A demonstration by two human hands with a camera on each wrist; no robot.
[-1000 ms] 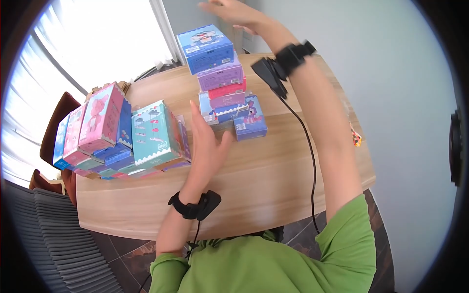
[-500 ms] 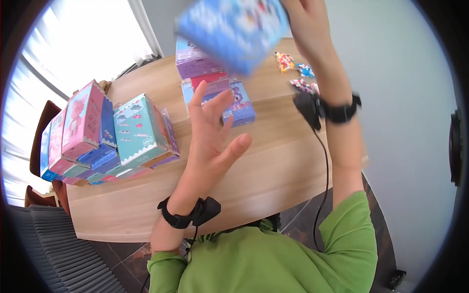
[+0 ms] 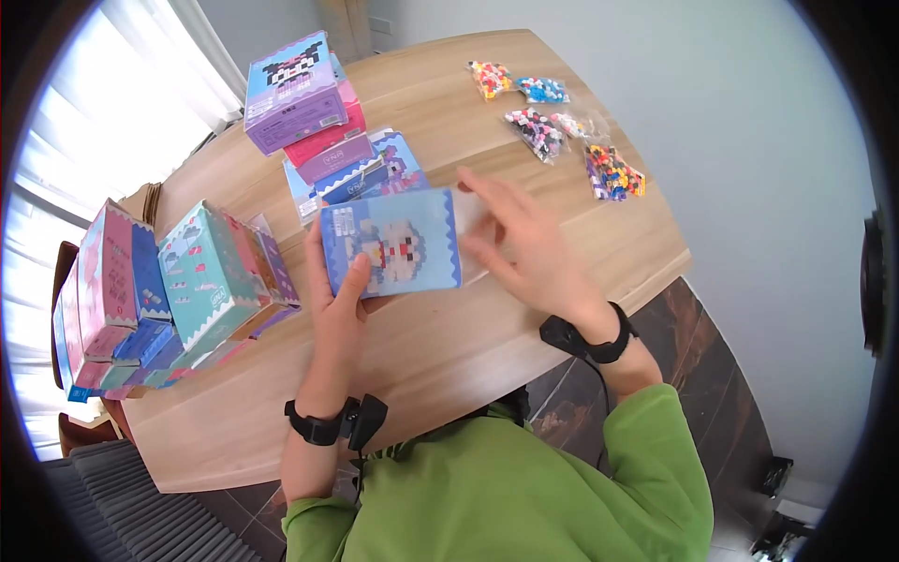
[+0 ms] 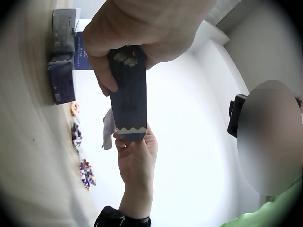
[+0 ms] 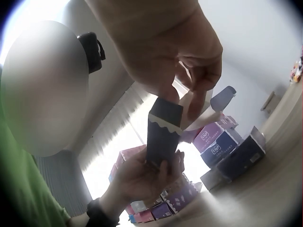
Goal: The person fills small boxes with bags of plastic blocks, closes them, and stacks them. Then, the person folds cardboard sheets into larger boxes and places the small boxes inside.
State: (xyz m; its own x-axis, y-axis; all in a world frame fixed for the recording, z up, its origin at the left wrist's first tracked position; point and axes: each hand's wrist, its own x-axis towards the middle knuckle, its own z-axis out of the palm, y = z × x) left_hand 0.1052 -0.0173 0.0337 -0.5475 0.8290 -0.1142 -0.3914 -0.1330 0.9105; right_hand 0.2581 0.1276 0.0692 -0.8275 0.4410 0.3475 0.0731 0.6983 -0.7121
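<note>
My left hand (image 3: 339,304) grips a blue box (image 3: 398,245) with a pixel figure on its face, thumb on the front, above the table in the head view. At the box's right end is my right hand (image 3: 538,253), its fingers spread and loosely bent. The right wrist view shows an open end flap (image 5: 222,98) beside the fingers of my right hand (image 5: 182,47), with the narrow side of the box (image 5: 162,142) below. The left wrist view has my left hand (image 4: 137,28) round the dark side of the box (image 4: 129,94). The box's inside is hidden.
Beyond the held box stand stacked boxes, a purple one (image 3: 298,103) on top. More boxes, including a teal one (image 3: 208,281), stand at the table's left. Several bags of coloured pieces, one multicoloured (image 3: 613,173), lie on the right of the table (image 3: 562,225).
The blue box has left the stack top, been carried in my right hand, and come down nearer my body into my left hand. My right hand has let go; an end flap now stands open.
</note>
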